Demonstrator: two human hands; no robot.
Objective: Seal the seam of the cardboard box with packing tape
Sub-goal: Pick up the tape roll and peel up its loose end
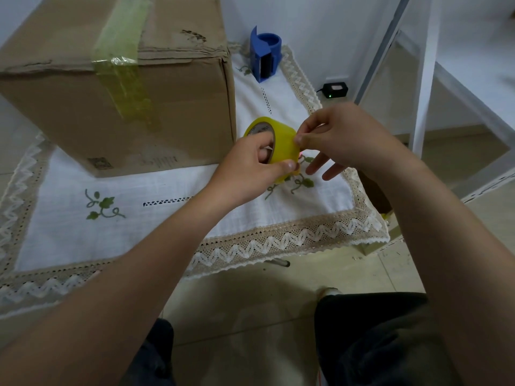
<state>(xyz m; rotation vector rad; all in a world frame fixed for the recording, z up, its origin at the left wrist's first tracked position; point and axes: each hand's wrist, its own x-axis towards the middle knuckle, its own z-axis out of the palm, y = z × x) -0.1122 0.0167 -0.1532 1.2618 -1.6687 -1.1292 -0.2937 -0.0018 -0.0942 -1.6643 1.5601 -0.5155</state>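
Note:
A large brown cardboard box [172,107] stands on the cloth at the left, with a strip of yellowish tape [119,54] running over its top seam and down the front face. To the right of the box, my left hand [250,168] grips a roll of yellow packing tape [281,140], with fingers through its core and the thumb on the outer face. My right hand [340,135] pinches at the roll's outer surface with thumb and forefinger, the other fingers spread below.
A white embroidered cloth with a lace border [278,240] covers the low table. A blue tape dispenser [264,55] stands behind the roll. A black device with a green light [334,89] lies on the floor, beside a white metal frame [420,93]. My knees show below.

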